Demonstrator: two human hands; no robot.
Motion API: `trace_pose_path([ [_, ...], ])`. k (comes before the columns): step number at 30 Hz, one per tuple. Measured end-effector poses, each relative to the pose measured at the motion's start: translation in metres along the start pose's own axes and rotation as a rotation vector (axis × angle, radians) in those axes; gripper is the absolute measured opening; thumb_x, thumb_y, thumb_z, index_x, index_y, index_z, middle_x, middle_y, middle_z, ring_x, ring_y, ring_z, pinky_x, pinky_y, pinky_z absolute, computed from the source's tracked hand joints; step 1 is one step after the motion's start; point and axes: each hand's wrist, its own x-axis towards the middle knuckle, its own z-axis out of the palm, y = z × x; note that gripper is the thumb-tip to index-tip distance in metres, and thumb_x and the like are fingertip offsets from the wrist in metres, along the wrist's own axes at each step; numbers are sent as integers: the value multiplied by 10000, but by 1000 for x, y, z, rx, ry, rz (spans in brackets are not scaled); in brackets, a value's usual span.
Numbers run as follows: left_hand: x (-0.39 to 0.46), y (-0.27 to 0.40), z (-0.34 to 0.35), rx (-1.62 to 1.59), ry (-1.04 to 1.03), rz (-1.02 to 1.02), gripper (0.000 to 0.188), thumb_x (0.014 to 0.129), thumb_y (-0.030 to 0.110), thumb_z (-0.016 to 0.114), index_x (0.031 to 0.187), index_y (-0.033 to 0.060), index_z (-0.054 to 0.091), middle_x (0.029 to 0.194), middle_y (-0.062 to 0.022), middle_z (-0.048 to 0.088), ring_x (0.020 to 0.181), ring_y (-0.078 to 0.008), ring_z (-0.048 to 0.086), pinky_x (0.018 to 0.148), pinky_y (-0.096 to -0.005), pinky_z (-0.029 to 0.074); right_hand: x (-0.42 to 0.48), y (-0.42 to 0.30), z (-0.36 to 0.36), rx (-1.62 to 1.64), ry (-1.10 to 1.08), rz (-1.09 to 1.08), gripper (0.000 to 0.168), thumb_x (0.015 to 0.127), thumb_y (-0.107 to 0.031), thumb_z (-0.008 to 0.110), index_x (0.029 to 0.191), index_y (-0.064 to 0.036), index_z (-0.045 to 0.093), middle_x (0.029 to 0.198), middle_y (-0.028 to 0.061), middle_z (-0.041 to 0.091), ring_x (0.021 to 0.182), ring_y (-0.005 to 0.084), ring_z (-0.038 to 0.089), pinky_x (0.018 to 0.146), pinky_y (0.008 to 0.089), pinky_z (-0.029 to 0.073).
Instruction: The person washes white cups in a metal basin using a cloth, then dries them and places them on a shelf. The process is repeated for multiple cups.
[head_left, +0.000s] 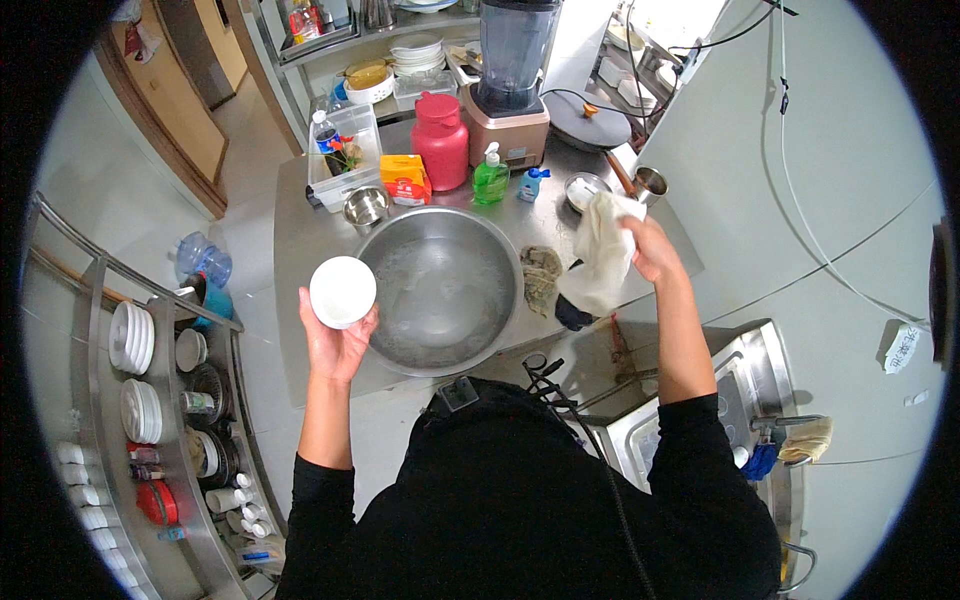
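Note:
My left hand (339, 341) holds a round white bowl or cup (343, 292) at the left rim of a large steel basin (439, 292), which has some liquid in it. Over the steel table's right part, my right hand (652, 246) grips a white cloth (604, 259) that hangs down from it. A crumpled grey-brown rag (540, 277) lies between the basin and the cloth. Under the cloth a dark cloth (574, 313) shows in part. Just beyond the cloth is a small metal bowl (585, 191) with something white in it.
Behind the basin stand a steel bowl (366, 206), a red jug (439, 142), a green pump bottle (490, 178), a small blue bottle (532, 184), a blender (510, 97) and a lidded pan (589, 124). A dish rack (169, 375) is at left, a steel sink (750, 375) at right.

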Motion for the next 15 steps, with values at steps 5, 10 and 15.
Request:
trace_pose_path([
  [5,2,-15,7,-19,159,-34,699,889,658,328,1206,54,480,951,-183,571,658,-219,514,517,-288,433,18,78,-47,-387,234,31,244,799,-99,667,1022,-11,621,939,75,661,800,169,625,709,319,501],
  [10,1,-24,19,-47,272,-48,699,882,665,338,1212,66,481,980,-195,566,652,-219,507,508,-288,429,47,115,-41,-376,146,157,276,802,-189,717,992,-7,630,903,80,663,777,172,621,706,323,487],
  [15,-5,-27,15,-170,193,-44,687,878,668,344,1218,88,485,1026,-206,560,678,-229,502,518,-289,430,88,162,-30,-632,179,190,535,781,-308,733,1156,19,534,1084,158,600,981,268,581,808,398,471],
])
